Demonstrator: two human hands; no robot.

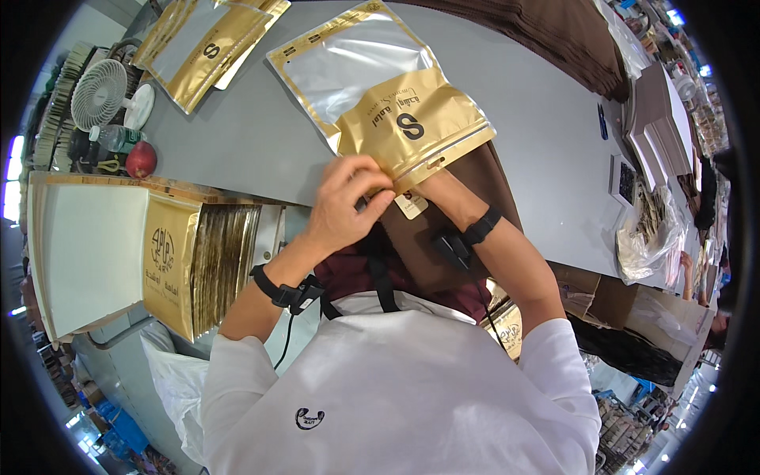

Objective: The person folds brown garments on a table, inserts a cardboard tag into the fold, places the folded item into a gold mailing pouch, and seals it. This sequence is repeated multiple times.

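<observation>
A gold zip-lock pouch with a clear window panel lies across the grey table, its zip edge and hang hole towards me. My left hand has thumb and forefinger pinched at the pouch's near left corner. Only the back of my right hand shows, because its fingers are hidden under the zip edge. Beneath the pouch and my right forearm lies folded brown fabric, hanging over the table's near edge. A small cream hang tag shows on it between my hands.
More gold pouches lie at the far left, near a white fan, a plastic bottle and a red round fruit. An open box of upright pouches stands left. Brown fabric lines the far edge; grey boards stand right.
</observation>
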